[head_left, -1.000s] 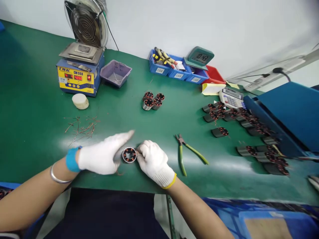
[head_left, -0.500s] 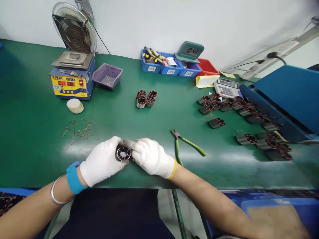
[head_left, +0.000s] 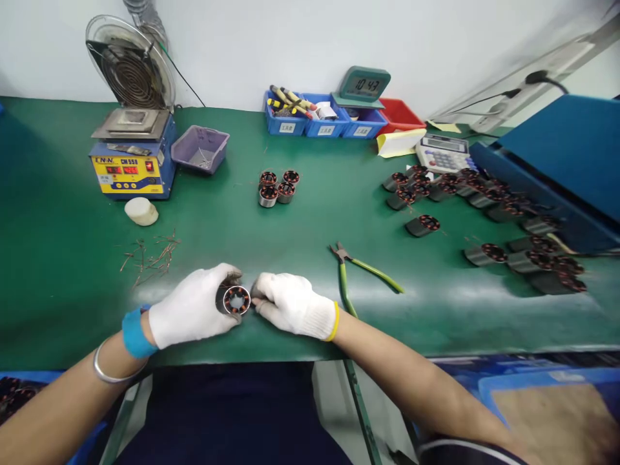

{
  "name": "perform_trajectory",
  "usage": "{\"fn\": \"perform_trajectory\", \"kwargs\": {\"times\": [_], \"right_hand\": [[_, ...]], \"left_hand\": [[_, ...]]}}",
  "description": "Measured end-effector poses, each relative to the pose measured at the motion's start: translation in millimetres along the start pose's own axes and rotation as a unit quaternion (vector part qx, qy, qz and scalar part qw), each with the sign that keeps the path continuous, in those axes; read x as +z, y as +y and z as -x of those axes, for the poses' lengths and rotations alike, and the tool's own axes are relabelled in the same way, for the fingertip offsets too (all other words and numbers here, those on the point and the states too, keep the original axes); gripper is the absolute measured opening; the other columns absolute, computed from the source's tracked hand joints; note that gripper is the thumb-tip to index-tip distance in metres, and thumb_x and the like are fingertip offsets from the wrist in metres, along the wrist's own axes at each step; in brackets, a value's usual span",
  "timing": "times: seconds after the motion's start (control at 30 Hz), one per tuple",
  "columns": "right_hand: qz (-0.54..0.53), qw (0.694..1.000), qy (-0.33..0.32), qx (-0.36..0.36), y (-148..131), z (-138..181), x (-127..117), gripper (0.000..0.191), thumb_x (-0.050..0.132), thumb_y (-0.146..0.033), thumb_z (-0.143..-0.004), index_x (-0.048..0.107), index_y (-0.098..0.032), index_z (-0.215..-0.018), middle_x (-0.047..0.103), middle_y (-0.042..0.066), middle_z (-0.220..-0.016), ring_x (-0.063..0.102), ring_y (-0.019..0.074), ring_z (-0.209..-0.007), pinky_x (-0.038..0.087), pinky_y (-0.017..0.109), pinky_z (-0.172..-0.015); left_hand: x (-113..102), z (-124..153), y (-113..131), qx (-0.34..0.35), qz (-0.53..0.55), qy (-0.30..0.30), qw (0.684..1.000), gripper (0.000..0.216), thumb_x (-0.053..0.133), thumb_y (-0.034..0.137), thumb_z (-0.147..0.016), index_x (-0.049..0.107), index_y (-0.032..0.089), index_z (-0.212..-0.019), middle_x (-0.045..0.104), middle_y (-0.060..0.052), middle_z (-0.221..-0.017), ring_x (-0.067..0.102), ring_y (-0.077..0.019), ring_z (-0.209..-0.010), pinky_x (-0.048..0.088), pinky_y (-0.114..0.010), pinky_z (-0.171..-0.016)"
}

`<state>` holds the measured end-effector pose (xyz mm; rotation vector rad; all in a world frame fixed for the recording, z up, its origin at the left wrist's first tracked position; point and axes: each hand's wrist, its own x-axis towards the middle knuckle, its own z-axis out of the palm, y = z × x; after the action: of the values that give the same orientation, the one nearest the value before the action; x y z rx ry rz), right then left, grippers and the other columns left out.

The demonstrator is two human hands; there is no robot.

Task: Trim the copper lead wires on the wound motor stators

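Our left hand (head_left: 194, 305) grips one copper-wound core (head_left: 229, 300). Our right hand (head_left: 290, 303) curls just beside it; we can't tell if it's pinching anything.

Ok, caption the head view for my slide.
Gloved left hand holds a copper-wound cylinder, right hand beside it, pliers lying open.

Left grip (head_left: 194, 305) holds a wire-wound ring (head_left: 228, 301) beside right grip (head_left: 293, 303).

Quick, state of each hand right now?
Left hand: closed around a copper-wound ring.
Right hand: curled beside it; whether it pinches anything cannot be told.
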<state>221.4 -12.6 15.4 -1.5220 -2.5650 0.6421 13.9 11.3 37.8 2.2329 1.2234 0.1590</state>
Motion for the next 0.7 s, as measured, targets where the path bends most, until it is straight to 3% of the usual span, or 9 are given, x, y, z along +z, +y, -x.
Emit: {"fn": "perform_trajectory", "kwargs": {"times": [0.13,0.2,0.3,0.37,0.47,0.7], "right_hand": [[-0.146,0.988,0.046,0.034,7.2,8.2,-4.4,0.011,0.051,-0.023,-0.087,0.06,-0.022,-0.093,0.067,0.001,-0.101,0.064,0.0161,-0.087,0.044,0.026,-0.068],[-0.178,0.982,0.065,0.012,9.0,10.6,-3.8,0.026,0.054,-0.021,-0.082,0.058,-0.02,-0.108,0.063,0.004,-0.117,0.064,0.0151,-0.086,0.047,0.026,-0.071],[-0.077,0.994,0.065,-0.037,4.7,6.7,2.0,0.052,0.061,-0.023,-0.074,0.051,-0.019,-0.126,0.055,0.008,-0.132,0.063,0.0193,-0.088,0.048,0.03,-0.073],[0.011,0.997,0.054,-0.051,0.4,0.7,7.1,0.039,0.058,-0.028,-0.081,0.058,-0.021,-0.119,0.06,0.007,-0.124,0.063,0.0215,-0.087,0.047,0.031,-0.072],[0.062,0.996,0.039,-0.053,-1.0,-2.8,11.0,0.024,0.05,-0.03,-0.089,0.065,-0.024,-0.107,0.065,0.004,-0.112,0.063,0.0187,-0.079,0.045,0.029,-0.067],[0.049,0.996,0.015,-0.071,14.1,31.5,1.8,0.031,0.048,-0.02,-0.089,0.065,-0.026,-0.115,0.065,0.0,-0.119,0.066,0.0162,-0.084,0.045,0.027,-0.066]], "left_hand": [[-1.2,-2.1,3.0,0.026,-0.051,0.001,0.998,0.04,0.064,0.032,-0.068,0.06,0.022,-0.107,0.069,-0.006,-0.104,0.067,-0.0272,-0.092,0.051,-0.035,-0.078],[0.0,-1.1,1.5,0.034,-0.051,0.003,0.998,0.042,0.063,0.03,-0.068,0.06,0.022,-0.109,0.069,-0.007,-0.106,0.066,-0.0273,-0.094,0.051,-0.034,-0.078],[1.5,0.6,-1.0,0.052,-0.041,0.011,0.998,0.047,0.062,0.027,-0.067,0.058,0.023,-0.113,0.068,-0.006,-0.109,0.065,-0.0265,-0.096,0.051,-0.034,-0.081],[2.0,1.0,-0.5,0.065,-0.042,0.018,0.997,0.046,0.063,0.026,-0.066,0.058,0.023,-0.112,0.068,-0.006,-0.109,0.064,-0.0263,-0.097,0.05,-0.036,-0.084],[3.8,1.3,2.2,0.085,-0.06,0.007,0.995,0.038,0.062,0.025,-0.066,0.062,0.023,-0.103,0.068,-0.006,-0.105,0.064,-0.0262,-0.095,0.049,-0.036,-0.084],[10.1,3.1,-3.6,0.132,-0.07,0.033,0.988,0.039,0.059,0.024,-0.063,0.064,0.018,-0.101,0.065,-0.007,-0.091,0.06,-0.0232,-0.081,0.047,-0.037,-0.077]]}}
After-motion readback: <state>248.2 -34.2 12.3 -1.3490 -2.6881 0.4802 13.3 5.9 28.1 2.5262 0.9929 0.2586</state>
